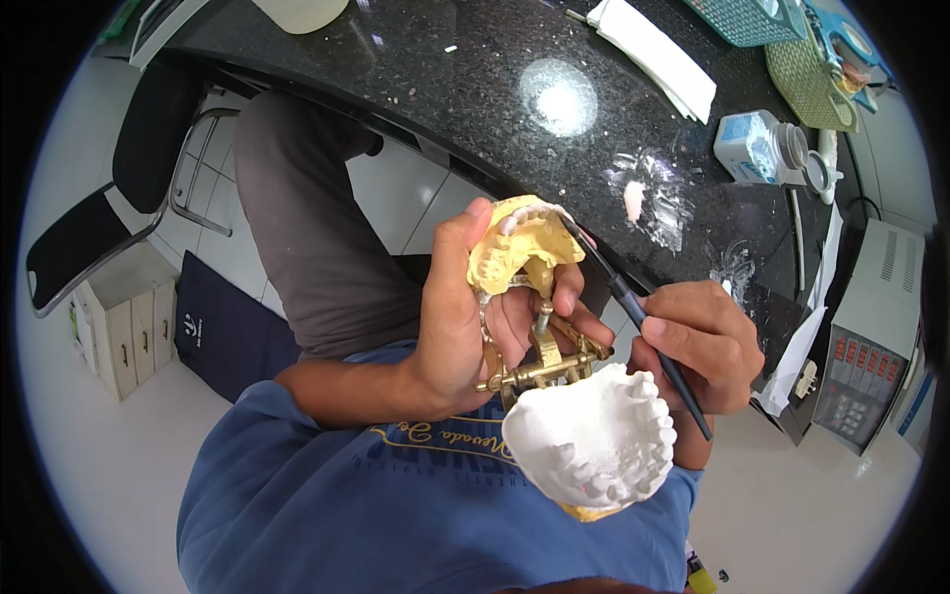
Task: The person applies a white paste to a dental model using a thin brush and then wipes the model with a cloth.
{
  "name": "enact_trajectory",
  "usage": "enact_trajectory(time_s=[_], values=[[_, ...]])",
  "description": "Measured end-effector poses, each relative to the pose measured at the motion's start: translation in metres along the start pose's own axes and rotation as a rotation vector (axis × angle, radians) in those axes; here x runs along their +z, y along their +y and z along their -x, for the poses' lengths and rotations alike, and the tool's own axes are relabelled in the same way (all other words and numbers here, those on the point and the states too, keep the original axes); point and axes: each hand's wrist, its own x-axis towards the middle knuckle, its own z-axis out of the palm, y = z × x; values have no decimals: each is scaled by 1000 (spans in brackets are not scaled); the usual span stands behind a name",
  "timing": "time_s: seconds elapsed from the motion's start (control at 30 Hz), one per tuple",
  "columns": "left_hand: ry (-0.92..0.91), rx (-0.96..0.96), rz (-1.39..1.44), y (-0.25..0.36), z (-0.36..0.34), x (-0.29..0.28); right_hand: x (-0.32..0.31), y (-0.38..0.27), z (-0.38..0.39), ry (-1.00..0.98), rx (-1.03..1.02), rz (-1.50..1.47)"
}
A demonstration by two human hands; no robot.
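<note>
**Yellow cast in the left hand, dark tool in the right hand**

In the head view, the left hand grasps the yellow cast, its thumb along the left edge and its fingers curled behind and around the right side. The cast is held up over the person's lap, near the edge of the dark speckled table; pale teeth line its far rim. A brass frame runs from it toward the near side, where a white cast with a full row of teeth lies open in front of the blue shirt.

The right hand pinches the dark tool between thumb and fingers, much like a pen. Its tip is at the right end of the tooth row; whether it touches there is too small to tell.

On the table, beyond the hands, a small pinkish lump sits among white smears. Farther right, a translucent jar lies on its side beside a ring-shaped lid. A folded white sheet rests at the far side, left of a teal basket and a yellow-green basket. A grey device with red displays stands at the far right; a black chair stands at the left.
</note>
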Motion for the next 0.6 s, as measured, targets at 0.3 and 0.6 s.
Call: enact_trajectory(time_s=[0.3,0.6], values=[[-8,2,7,-1,0,0,0,0,-1,8,-20,-2],[-9,12,-17,-1,-1,1,1,1,-2,3,-19,-6]])
